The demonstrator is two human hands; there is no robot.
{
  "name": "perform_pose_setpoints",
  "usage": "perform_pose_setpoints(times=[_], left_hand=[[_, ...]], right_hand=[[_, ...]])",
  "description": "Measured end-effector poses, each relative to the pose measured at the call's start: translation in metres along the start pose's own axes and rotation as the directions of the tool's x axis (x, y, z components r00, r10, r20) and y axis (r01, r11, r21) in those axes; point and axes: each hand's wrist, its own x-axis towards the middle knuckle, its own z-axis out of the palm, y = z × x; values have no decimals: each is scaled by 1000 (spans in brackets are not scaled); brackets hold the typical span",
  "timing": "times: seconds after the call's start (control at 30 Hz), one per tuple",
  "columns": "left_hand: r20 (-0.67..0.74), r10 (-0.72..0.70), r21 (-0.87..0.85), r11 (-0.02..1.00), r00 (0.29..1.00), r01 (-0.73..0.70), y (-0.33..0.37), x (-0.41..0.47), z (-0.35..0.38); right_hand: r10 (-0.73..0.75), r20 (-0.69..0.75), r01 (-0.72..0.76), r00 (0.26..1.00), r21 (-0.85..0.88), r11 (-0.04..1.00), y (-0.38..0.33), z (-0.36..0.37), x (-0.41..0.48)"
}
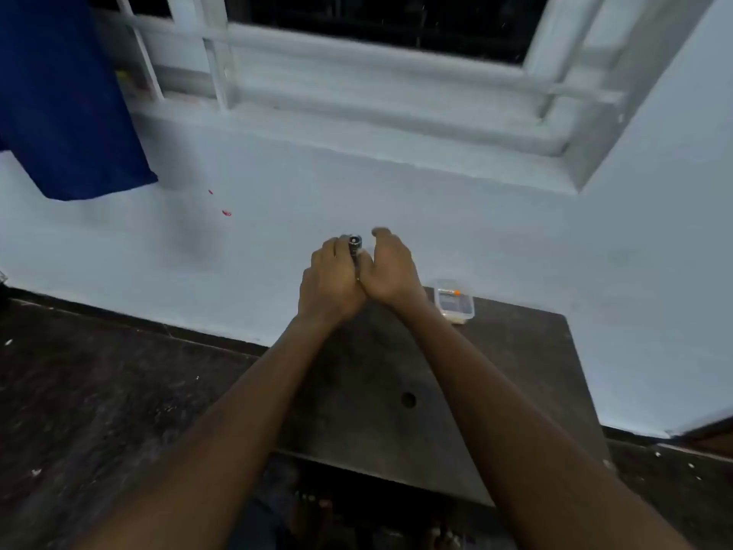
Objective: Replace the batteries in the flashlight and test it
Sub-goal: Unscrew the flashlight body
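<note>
A small dark flashlight [354, 244] points away from me, held up in front of the pale wall above the far edge of the table. My left hand [331, 280] grips its body, fingers curled round it. My right hand [390, 267] lies against the flashlight's right side, its palm pressed to my left hand and its fingers curved; how it holds the flashlight is hidden. Only the flashlight's front end shows between the hands. No beam is visible on the wall.
A dark table [436, 375] with a round hole [408, 399] stands against the wall. A clear plastic box [454, 300] with small items sits at its far edge, right of my hands. A blue cloth [67, 101] hangs at upper left. A barred window [377, 61] is above.
</note>
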Motion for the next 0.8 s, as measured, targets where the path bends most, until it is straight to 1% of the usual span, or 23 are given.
perform_pose_setpoints(times=[0.07, 0.17, 0.27, 0.37, 0.43, 0.47, 0.53, 0.6, 0.63, 0.73, 0.77, 0.8], left_hand=[[-7, -40, -100, 994, 999, 39, -8, 10, 7], [16, -32, -167, 985, 999, 34, -18, 13, 15], [36, -11, -213, 977, 999, 19, -21, 9, 16], [85, -1, -234, 972, 996, 21, -19, 4, 13], [112, 10, -231, 973, 994, 16, -15, -4, 10], [124, 2, -248, 968, 992, 29, -12, -9, 9], [143, -39, -344, 935, 989, 86, -3, -21, 5], [185, -90, -478, 862, 979, 170, 7, -34, 2], [213, -112, -541, 814, 971, 213, 11, -39, 2], [260, -148, -705, 646, 954, 292, 23, -56, 9], [271, -156, -737, 601, 950, 309, 27, -61, 13], [287, -165, -766, 552, 944, 330, 30, -65, 17]], right_hand=[[-28, 19, 28, 999, -3, 1000, 1, 6, 16], [-46, 59, 45, 997, 16, 999, 2, 13, 26], [-18, 1, 18, 1000, 80, 997, 2, 18, 21], [48, -55, -37, 997, 184, 982, 3, 15, 9], [133, -93, -101, 987, 285, 953, 3, 5, -6], [177, -112, -131, 978, 336, 933, 5, -1, -14], [252, -154, -166, 955, 428, 888, 12, -13, -33], [322, -185, -176, 928, 544, 820, 22, -22, -51], [364, -182, -180, 913, 623, 762, 29, -26, -59], [474, -86, -191, 876, 842, 505, 47, -36, -83], [488, -57, -188, 871, 879, 438, 53, -39, -90], [496, -40, -186, 867, 899, 397, 58, -41, -97]])
